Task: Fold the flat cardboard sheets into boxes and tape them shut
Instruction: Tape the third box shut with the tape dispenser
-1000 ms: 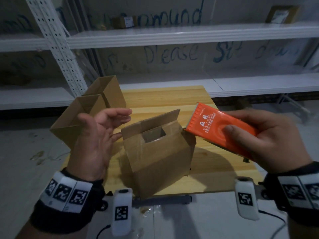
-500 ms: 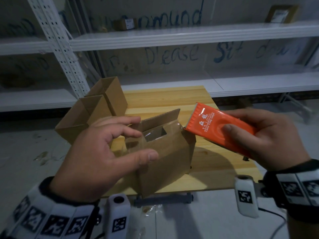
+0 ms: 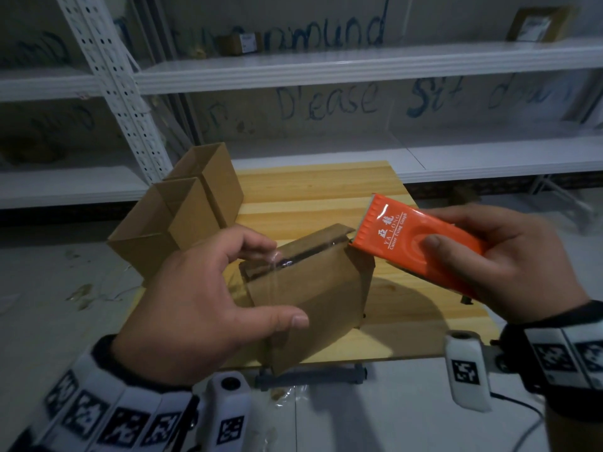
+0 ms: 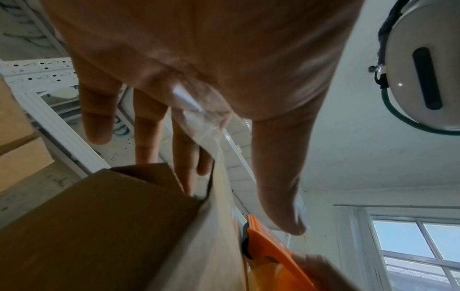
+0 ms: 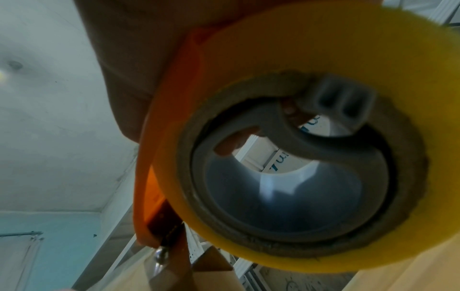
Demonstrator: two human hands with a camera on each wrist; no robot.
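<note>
Box [image 3: 313, 298] under loosely spread left fingers [image 3: 251, 244]

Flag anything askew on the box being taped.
The box tilts at the table's near edge; its far flap stands up, leaving a dark gap under the clear tape drawn from the tape dispenser.

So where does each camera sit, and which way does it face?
Head: worn on the head, facing forward and down at the brown cardboard box on the wooden table; both hands show, left hand on the box, right hand gripping the orange plastic tape dispenser.
Left wrist: on the left wrist, looking up along the palm and fingers to the box.
Right wrist: on the right wrist, looking up past the palm at the yellowish tape roll.
Shared: head and left wrist both show box and dispenser.
</note>
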